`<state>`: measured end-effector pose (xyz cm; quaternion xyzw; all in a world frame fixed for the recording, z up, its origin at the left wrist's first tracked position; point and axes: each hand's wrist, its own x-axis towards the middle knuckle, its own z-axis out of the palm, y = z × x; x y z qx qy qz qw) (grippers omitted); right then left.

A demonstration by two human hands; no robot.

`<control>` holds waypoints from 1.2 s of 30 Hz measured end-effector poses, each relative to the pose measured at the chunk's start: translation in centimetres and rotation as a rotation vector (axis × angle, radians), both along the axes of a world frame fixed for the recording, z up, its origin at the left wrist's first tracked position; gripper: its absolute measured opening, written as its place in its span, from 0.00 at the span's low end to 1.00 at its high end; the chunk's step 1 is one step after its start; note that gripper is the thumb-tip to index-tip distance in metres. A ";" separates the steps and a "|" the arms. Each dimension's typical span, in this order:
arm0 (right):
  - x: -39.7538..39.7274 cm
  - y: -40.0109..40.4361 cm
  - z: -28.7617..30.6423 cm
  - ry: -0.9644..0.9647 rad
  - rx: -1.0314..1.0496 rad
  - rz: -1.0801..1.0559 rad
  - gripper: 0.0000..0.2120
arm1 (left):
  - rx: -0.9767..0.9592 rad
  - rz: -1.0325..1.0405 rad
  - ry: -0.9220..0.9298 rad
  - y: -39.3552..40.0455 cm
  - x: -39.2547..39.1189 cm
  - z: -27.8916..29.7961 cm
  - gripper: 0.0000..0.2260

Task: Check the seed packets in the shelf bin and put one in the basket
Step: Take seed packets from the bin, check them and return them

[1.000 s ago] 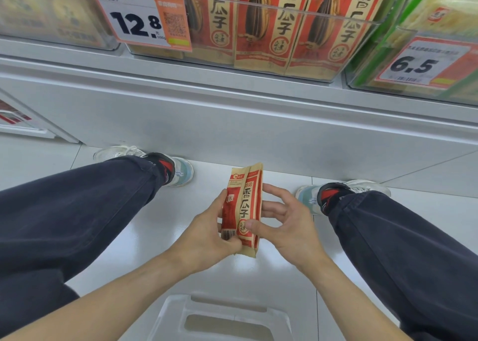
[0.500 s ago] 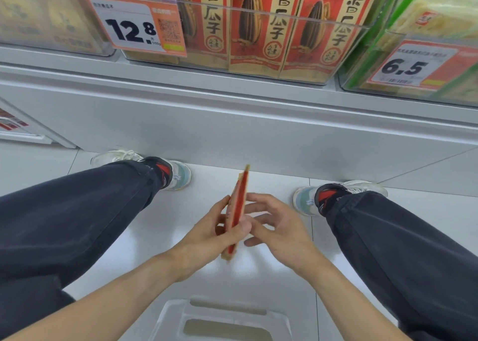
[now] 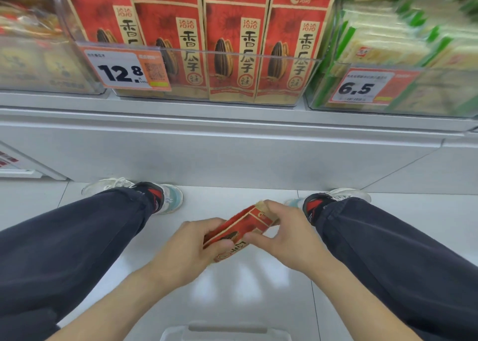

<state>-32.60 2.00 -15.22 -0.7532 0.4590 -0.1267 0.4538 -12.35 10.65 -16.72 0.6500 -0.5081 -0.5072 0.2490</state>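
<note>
A red and tan seed packet (image 3: 241, 233) lies tilted between my hands, low over the floor. My left hand (image 3: 188, 252) grips its lower end, thumb on the front. My right hand (image 3: 287, 234) pinches its upper end and edge. Several matching packets (image 3: 232, 43) stand upright in a clear shelf bin (image 3: 287, 82) straight ahead. The white basket (image 3: 225, 331) shows only its rim at the bottom edge, below my wrists.
A 12.8 price tag (image 3: 124, 69) hangs on the bin's left front. Green packets (image 3: 403, 37) fill the bin to the right, tagged 6.5. My knees and shoes flank the hands. The white shelf base (image 3: 232, 154) stands just ahead.
The packet has turned from upright and edge-on to tilted with its front up. My right hand has closed on its upper end. My view has risen toward the shelf.
</note>
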 end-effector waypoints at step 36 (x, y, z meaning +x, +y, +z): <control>11.5 -12.8 24.5 -0.308 -1.389 0.071 0.07 | -1.170 0.213 -0.959 -14.1 14.0 17.7 0.08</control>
